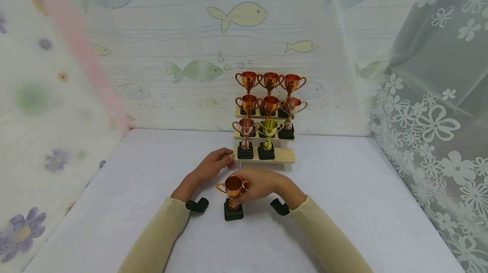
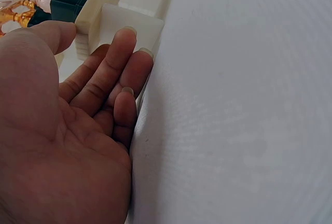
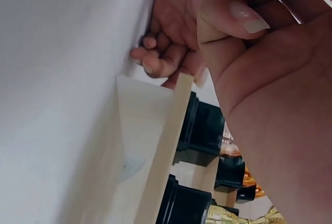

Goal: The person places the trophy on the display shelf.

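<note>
My right hand [image 1: 259, 184] grips a small bronze-orange trophy cup [image 1: 233, 185] by its stem, and the cup's black base is at the table near me. My left hand [image 1: 213, 165] is at the left end of the stepped wooden stand [image 1: 284, 155]. In the left wrist view its thumb lies by the end of the lowest board [image 2: 83, 45], and the other fingers are relaxed, holding nothing. On the lowest step a pink-gold trophy cup [image 1: 245, 128] stands at the left, with a yellow-gold trophy cup [image 1: 270, 128] beside it. The right wrist view does not show the held cup clearly.
Orange trophy cups [image 1: 270, 80] fill the top step. The middle step bears orange cups and a pink-gold cup [image 1: 292, 107] at its right end. A fish-patterned curtain [image 1: 183, 103] hangs behind the white table [image 1: 171, 243], with flowered curtains at both sides.
</note>
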{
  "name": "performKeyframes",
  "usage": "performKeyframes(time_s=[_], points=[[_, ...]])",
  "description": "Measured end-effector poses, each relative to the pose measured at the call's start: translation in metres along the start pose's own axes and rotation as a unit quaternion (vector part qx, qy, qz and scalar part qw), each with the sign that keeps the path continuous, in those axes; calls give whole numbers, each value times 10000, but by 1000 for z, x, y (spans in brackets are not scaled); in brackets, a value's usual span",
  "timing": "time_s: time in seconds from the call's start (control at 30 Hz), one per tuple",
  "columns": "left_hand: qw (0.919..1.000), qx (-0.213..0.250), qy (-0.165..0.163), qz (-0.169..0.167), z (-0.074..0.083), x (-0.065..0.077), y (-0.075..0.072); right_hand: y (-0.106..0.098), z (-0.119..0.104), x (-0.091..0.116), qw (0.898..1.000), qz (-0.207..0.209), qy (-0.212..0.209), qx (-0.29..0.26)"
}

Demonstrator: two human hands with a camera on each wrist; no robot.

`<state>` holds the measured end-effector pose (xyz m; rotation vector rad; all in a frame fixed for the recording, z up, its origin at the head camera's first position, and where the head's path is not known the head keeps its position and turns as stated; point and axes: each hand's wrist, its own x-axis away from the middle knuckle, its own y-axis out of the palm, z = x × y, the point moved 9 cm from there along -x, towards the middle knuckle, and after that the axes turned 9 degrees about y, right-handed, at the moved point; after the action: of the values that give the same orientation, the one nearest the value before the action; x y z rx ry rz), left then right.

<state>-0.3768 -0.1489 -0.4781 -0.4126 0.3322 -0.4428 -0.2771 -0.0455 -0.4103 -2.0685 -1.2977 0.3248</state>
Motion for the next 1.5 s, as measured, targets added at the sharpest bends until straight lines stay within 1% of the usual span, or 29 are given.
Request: performKeyframes(time_s=[0.23, 0.37, 0.47, 0.6, 0.67, 0.8, 0.93, 1.03, 1.13, 1.2, 1.27, 1.4, 1.5], points=[[9999, -86, -104, -22, -1, -1, 0, -8, 4, 8, 10000, 7, 36, 31], [9999, -96, -86, -39, -1, -3, 0, -18, 7, 16, 9997, 104, 202, 98], [9999, -100, -51, -52, -1, -4, 0, -26, 8, 23, 9996, 136, 240, 58], [10000, -70, -35, -59, -1, -4, 0, -37, 5, 32, 9997, 215, 98, 44], [10000, -39, -73, -51, -1, -4, 0, -44, 5, 38, 9995, 300, 110, 37], [9999, 10, -144, -44, -1, -4, 0, -56, 10, 48, 9982, 518, 303, -34], [9998, 40, -162, -46, 1, -3, 0, -67, 17, 60, 9950, 749, 634, -177], [9999, 26, -162, -52, 3, -2, 1, -74, 21, 68, 9927, 837, 814, -316], [9997, 9, -234, -42, 1, -2, 0, -80, 21, 75, 9920, 914, 757, -434], [9996, 14, -271, -30, -1, -2, 0, -85, 20, 79, 9922, 963, 607, -502], [9996, 2, -290, -23, -2, -2, 0, -90, 20, 83, 9913, 1058, 557, -548], [9996, -1, -279, -21, -3, -2, 0, -99, 23, 93, 9887, 1254, 608, -549], [9996, 5, -264, -24, -2, -2, 1, -107, 28, 100, 9851, 1460, 761, -498]])
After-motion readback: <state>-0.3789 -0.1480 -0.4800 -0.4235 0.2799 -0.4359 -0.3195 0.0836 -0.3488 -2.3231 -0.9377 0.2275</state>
